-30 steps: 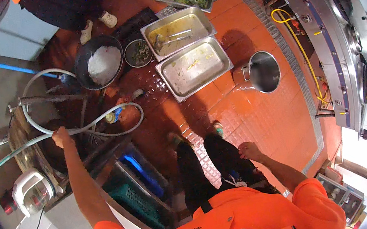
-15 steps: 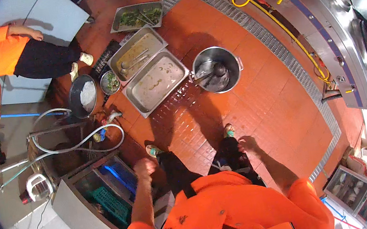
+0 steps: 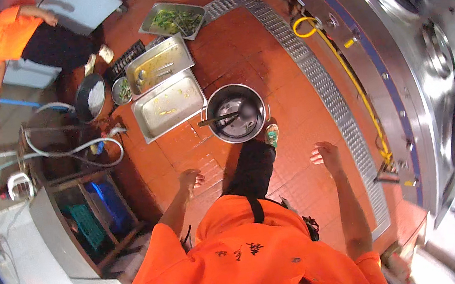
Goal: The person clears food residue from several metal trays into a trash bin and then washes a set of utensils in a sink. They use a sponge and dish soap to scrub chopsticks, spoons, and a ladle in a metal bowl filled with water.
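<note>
My left hand (image 3: 191,181) hangs beside my body over the tiled floor, fingers stretched out and holding nothing. Out to the right, my right hand (image 3: 326,156) is also bare, its fingers loosely bent and apart. Nearest to both stands a large steel pot (image 3: 221,97) on the floor, just ahead of my foot (image 3: 272,134). A ladle (image 3: 246,109) leans in it, its handle jutting over the left rim. Left of the pot lies a shallow steel pan (image 3: 161,125) with a few scraps on its bottom. Neither hand touches any of these.
Beyond lie a pan of yellowish liquid with utensils (image 3: 185,65), a pan of greens (image 3: 149,30), a small bowl (image 3: 121,92) and a black tub (image 3: 83,98). A co-worker (image 3: 20,31) in orange stands far left. A hose (image 3: 74,147) coils nearby; a metal stove (image 3: 369,72) lines the right.
I have stepped forward, so the pot and pans are nearer and lie further left. Both hands have swung out from my body. The co-worker keeps hold of the blue pole.
</note>
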Available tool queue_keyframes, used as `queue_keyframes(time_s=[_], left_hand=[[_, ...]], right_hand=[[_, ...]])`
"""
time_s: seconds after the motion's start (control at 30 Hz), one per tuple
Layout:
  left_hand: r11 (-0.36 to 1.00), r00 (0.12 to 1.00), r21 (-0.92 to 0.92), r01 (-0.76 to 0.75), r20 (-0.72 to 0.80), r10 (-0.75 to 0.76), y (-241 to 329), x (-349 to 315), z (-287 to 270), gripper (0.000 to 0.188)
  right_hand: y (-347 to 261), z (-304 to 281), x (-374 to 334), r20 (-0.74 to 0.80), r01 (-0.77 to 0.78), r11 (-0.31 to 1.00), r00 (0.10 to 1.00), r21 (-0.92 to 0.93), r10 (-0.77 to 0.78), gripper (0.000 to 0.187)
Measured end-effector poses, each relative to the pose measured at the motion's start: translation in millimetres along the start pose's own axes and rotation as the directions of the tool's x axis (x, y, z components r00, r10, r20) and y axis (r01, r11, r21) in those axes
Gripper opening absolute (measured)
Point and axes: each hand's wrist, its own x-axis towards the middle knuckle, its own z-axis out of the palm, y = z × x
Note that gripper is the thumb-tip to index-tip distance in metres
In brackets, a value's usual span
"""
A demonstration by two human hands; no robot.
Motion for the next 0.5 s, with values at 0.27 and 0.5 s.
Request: queue_keyframes(time_s=[0.27,0.5], left_hand=[[0.971,0.988,-0.201,0.127,0.107,-0.107,1,54,164,0.016],[0.864,0.984,-0.496,-0.081,-0.179,-0.01,59,50,219,0.015]], right_hand=[[-22,-157,120,0.077,-0.313,0.941,0.943,-0.128,0.325,0.031],[-97,-174,254,0.203,-0.287,0.901,0.91,-0.324,0.363,0.02]])
